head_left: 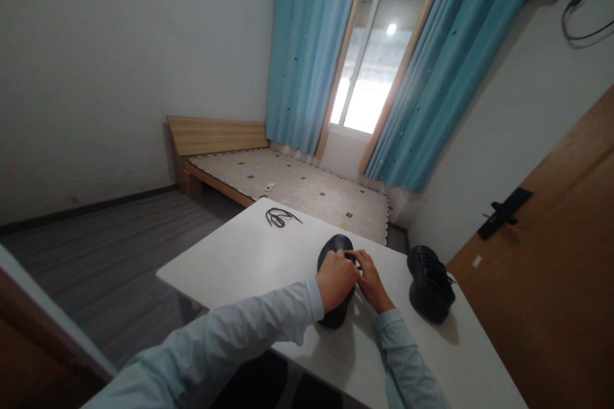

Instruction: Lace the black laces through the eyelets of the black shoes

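A black shoe (334, 249) lies on the white table (249, 262) in front of me, toe pointing away. My left hand (336, 281) rests over its middle, fingers curled on the upper. My right hand (371, 281) touches the same shoe from the right, fingertips pinching at the lace area near the left hand. Whether a lace is between the fingers is too small to tell. A second black shoe (429, 284) stands apart at the right. A loose black shoelace (279, 218) lies at the table's far corner.
A wooden door (551, 255) with a black handle (503, 212) is close on the right. Beyond the table are a low bed (297, 185) with a wooden headboard, blue curtains (307, 45) and a window (374, 64). Grey floor (110, 249) spreads to the left.
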### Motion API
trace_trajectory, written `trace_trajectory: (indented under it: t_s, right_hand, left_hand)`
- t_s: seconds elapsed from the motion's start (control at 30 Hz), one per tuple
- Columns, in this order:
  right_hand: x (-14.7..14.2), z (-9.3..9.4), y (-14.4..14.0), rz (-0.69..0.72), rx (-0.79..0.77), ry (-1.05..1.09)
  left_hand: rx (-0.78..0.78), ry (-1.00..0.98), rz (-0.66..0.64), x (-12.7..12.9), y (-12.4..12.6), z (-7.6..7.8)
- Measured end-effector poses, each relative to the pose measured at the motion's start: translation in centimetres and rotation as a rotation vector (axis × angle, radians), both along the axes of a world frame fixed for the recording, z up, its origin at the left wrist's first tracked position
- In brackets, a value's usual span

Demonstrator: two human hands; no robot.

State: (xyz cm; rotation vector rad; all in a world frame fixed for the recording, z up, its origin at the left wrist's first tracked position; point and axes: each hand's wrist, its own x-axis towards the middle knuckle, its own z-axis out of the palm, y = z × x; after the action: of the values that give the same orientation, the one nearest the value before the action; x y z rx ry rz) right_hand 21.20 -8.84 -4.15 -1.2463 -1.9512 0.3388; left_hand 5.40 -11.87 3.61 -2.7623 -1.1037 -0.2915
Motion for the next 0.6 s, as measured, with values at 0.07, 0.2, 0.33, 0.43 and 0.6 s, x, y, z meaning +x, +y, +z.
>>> trace_trajectory:
  t_s: [0.07,0.2,0.33,0.43,0.6]
  right_hand:
    - [0.0,-0.2,0.0,0.002,0.033,-0.014]
    - [0.0,-0.4,0.0,0.009,0.053,0.025]
    - [0.5,0.0,-0.2,0.046,-0.019,0.088]
    - [0.8,0.7,-0.5,0.111,-0.063,0.094]
    - [-0.1,1.8,-1.2,0.096,-0.011,0.097]
  left_hand:
    - [0.056,-0.033,-0.026,-0.2,0.0,0.0]
    - [0.071,-0.079,-0.010,-1.5,0.3,0.1]
    - [-0.033,-0.118,0.048,-3.0,1.2,0.2]
    - [-0.103,-0.162,0.091,-3.5,1.9,-0.2]
    - [-0.197,-0.267,0.130,-3.2,2.3,-1.1]
